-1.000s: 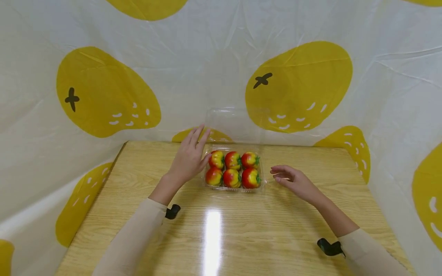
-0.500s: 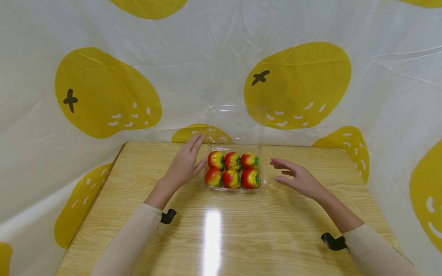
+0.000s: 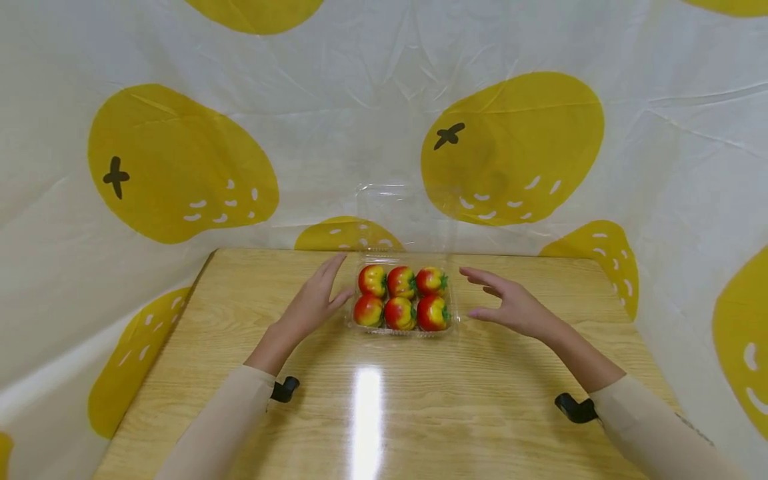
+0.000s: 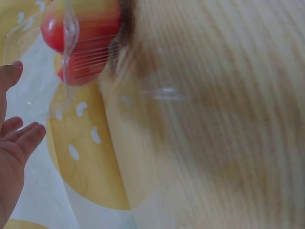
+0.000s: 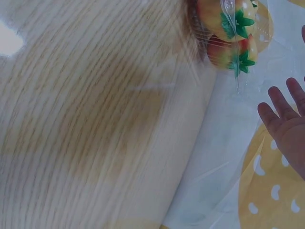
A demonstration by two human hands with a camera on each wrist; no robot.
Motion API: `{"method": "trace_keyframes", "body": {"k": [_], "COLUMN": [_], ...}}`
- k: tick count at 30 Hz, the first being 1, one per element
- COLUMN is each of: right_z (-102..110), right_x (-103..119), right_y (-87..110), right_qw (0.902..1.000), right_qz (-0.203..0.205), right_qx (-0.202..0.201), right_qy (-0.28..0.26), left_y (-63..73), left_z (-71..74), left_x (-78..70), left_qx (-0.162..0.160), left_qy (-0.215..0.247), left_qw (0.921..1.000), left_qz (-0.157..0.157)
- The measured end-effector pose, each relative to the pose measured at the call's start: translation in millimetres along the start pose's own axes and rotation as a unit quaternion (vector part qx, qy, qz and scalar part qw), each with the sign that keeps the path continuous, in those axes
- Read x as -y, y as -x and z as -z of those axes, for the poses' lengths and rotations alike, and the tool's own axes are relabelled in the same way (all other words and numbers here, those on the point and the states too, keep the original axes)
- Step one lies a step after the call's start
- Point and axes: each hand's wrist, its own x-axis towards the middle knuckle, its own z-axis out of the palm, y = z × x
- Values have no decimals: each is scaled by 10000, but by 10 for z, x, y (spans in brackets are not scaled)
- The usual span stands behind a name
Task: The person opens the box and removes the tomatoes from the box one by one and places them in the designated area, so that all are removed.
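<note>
A clear plastic clamshell box (image 3: pixel 454 313) lies on the table, its see-through lid (image 3: pixel 402 217) raised at the back. Inside sit several glossy red-and-yellow fruits (image 3: pixel 401 313) in two rows, with green leafy tops showing in the right wrist view. My left hand (image 3: pixel 313 301) is beside the box's left side, fingers extended and thumb close to the rim. On the other side, my right hand (image 3: pixel 510 307) faces the box with fingers and thumb spread apart. Neither hand holds anything. In the wrist views, parts of the left hand (image 4: pixel 14 148) and right hand (image 5: pixel 290 124) show near the box.
The wooden table (image 3: pixel 420 407) has a bright light reflection in front of the box. A white cloth (image 3: pixel 336 147) printed with large yellow fruit shapes rises behind the table and along both sides. Dark wrist camera mounts (image 3: pixel 576 408) stick out at the sleeves.
My left hand has drawn back from the lid area, down and to the left. The right hand's fingers have spread wider and risen slightly. The box and fruits stay in place.
</note>
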Motion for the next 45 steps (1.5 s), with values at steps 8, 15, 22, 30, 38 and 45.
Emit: {"method": "trace_keyframes", "body": {"k": [8,15,22,30,38,45], "right_z": [-53,-145,-229,-318,-327,-327], "right_x": [3,9,57,82,92,93], "right_y": [-77,-162,-284,-372,-437,-480], "right_qw": [9997,9983,9947,9847,9725,9666], "right_qz": [-18,226,501,785,1235,1121], "right_qx": [124,104,304,599,922,1257], "right_qy": [199,522,839,1439,1745,1934], "left_y": [89,127,146,131,108,69], "left_z": [-107,-168,-222,-249,-257,-262], "left_x": [50,110,150,149,133,123], "left_qx": [466,460,542,595,803,850], "left_qy": [1456,1734,1983,2694,3057,3308], "left_qw": [9821,9744,9661,9400,9187,9008], "left_qz": [1099,1352,1560,2006,2367,2683]}}
